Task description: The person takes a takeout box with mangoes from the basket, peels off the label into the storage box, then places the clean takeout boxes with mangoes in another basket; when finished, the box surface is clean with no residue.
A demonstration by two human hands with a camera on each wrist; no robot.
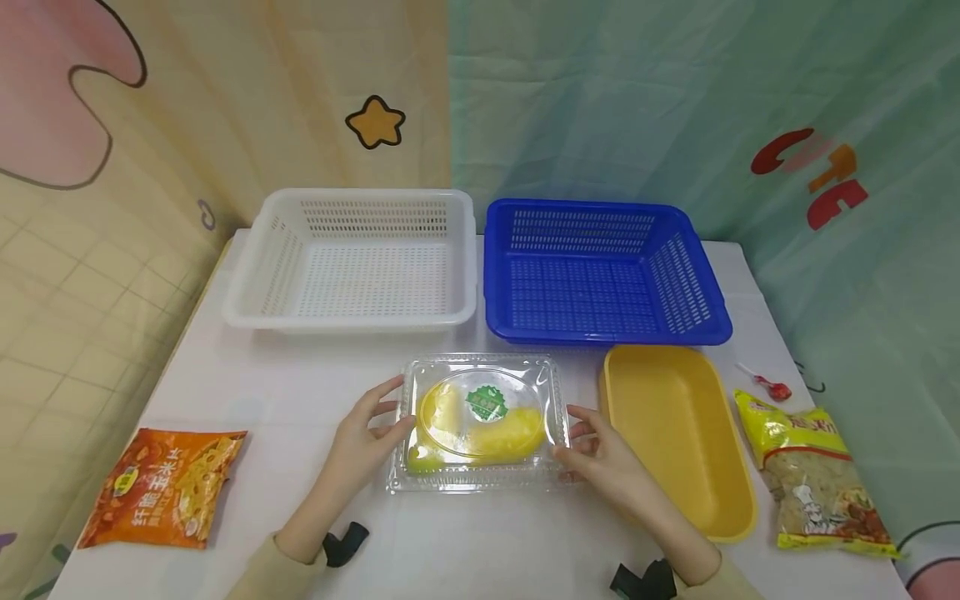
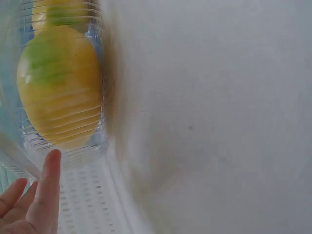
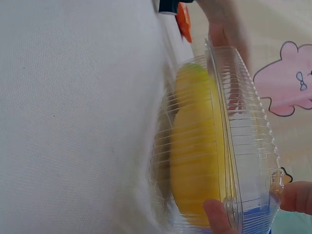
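Observation:
A clear plastic clamshell box (image 1: 480,479) with a green label lies on the table in front of me, its lid down. Yellow fruit with green patches, looking like mangoes (image 2: 61,87), fills it. At the box's left edge, my left hand (image 1: 365,437) touches it with fairly straight fingers; in the left wrist view a fingertip meets the ribbed side wall. My right hand (image 1: 603,458) pinches the right edge. In the right wrist view its thumb (image 3: 295,196) is at the lid's top corner, and a finger (image 3: 218,218) lies against the side by the rim.
Behind the box stand a white basket (image 1: 352,321) and a blue basket (image 1: 607,340). A yellow tray (image 1: 675,425) sits right of the box. Farther right are a red lollipop (image 1: 776,388) and a yellow-topped food bag (image 1: 813,483). An orange snack bag (image 1: 165,487) lies left.

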